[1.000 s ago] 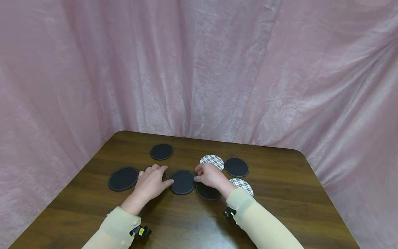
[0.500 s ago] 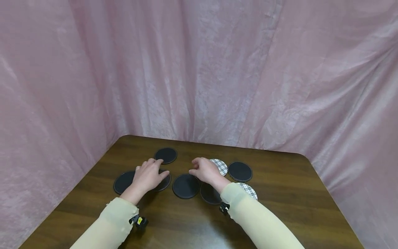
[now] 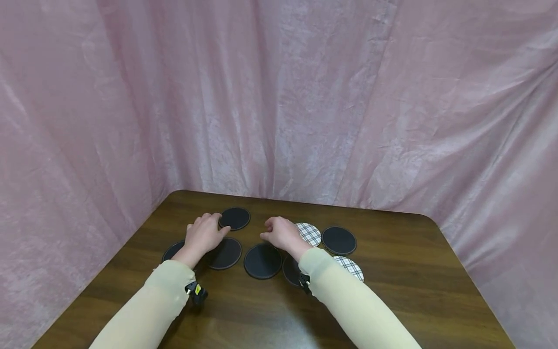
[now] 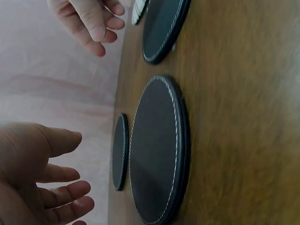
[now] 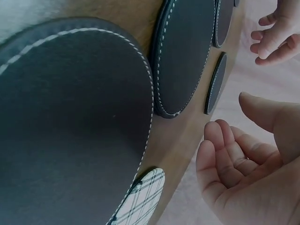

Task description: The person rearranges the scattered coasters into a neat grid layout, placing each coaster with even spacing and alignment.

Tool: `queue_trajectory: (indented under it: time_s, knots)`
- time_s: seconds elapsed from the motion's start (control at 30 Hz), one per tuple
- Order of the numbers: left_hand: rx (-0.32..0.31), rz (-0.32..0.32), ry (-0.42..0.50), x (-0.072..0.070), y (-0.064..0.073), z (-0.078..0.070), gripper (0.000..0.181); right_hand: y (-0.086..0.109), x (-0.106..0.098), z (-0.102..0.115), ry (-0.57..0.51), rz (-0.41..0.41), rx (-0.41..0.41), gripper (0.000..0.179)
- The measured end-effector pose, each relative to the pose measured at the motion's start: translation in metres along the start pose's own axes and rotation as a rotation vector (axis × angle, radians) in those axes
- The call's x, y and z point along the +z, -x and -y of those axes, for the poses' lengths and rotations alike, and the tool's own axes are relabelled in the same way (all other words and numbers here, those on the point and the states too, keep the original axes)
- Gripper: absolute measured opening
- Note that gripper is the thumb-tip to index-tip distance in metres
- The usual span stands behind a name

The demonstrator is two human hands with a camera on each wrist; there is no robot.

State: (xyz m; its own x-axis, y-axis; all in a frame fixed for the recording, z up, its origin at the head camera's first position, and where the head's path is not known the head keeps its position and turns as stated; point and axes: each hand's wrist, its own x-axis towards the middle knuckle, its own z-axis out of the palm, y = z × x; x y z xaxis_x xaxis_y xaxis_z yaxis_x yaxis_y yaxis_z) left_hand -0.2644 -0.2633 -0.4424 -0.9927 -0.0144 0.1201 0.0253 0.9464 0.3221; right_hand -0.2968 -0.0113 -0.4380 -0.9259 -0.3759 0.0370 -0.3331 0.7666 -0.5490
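Round black coasters with pale stitching and white plaid ones lie flat. My left hand point(image 3: 204, 235) hovers with spread, relaxed fingers; its fingertips overlap the edge of the back black coaster point(image 3: 235, 218) in the head view. Below its thumb lies another black coaster point(image 3: 224, 253). In the left wrist view that hand point(image 4: 47, 173) is above the table, holding nothing. My right hand point(image 3: 283, 235) hangs loosely curled over the middle black coaster's point(image 3: 263, 261) far side, its palm point(image 5: 253, 173) bare in the right wrist view. The right forearm partly hides a black coaster point(image 3: 291, 271).
A plaid coaster point(image 3: 310, 234) and a black one point(image 3: 339, 241) lie right of the right hand. Another plaid coaster point(image 3: 351, 267) is nearer, partly behind the sleeve. The left wrist covers most of a black coaster point(image 3: 172, 250). Pink curtains point(image 3: 279, 97) hang behind the wooden table point(image 3: 410, 281).
The left hand has moved from over the near-left coaster up toward the back one. The right hand has left the middle coaster's right edge and moved away and slightly left. The coasters stay put.
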Motion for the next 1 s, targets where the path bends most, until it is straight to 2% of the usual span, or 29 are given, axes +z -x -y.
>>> queue_trajectory:
  time_s: [0.3, 0.47, 0.57, 0.73, 0.8, 0.93, 1.0]
  knots:
    - [-0.053, 0.024, 0.011, 0.006, -0.019, 0.018, 0.058, -0.011, 0.012, 0.007, 0.005, 0.003, 0.022, 0.042]
    - [-0.071, 0.038, 0.028, 0.006, -0.026, 0.019, 0.059, -0.017, 0.017, 0.008, 0.000, 0.021, 0.027, 0.044]
    - [-0.079, 0.052, 0.029, 0.005, -0.030, 0.018, 0.061, -0.033, 0.030, -0.004, 0.028, 0.010, 0.018, 0.043]
    - [-0.098, 0.093, 0.036, 0.006, -0.034, 0.017, 0.063, -0.074, 0.074, -0.042, 0.064, -0.019, -0.012, 0.047]
    - [-0.105, 0.109, 0.037, 0.007, -0.035, 0.017, 0.064, -0.084, 0.085, -0.050, 0.062, -0.014, -0.007, 0.049]
    - [-0.116, 0.133, 0.030, 0.009, -0.037, 0.020, 0.066, -0.091, 0.092, -0.049, 0.056, 0.002, 0.019, 0.046]
    - [-0.121, 0.144, 0.025, 0.010, -0.039, 0.022, 0.067, -0.081, 0.086, -0.038, 0.062, 0.006, 0.027, 0.044]
